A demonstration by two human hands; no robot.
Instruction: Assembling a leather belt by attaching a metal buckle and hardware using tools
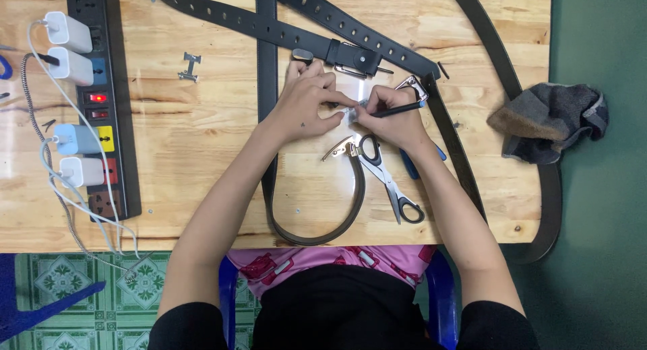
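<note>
We pinch a small shiny metal piece (350,110) at mid-desk with our left hand (306,101), while our right hand (394,117) grips a slim dark tool (399,109) whose tip meets it; keeping the left fingers pressed firm should steady the work. Both hands cover the piece, so its shape, beside the scissors (387,178) and black belts (317,23), stays unclear

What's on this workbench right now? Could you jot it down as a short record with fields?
Surface: wooden table
Left hand: presses down a small metal piece, too small to identify
Right hand: holds a thin black tool like a pen, tip at that piece
Near the hands: black belts, scissors, loose belt buckle
Left edge: power strip with white chargers
Right edge: grey cloth
</note>
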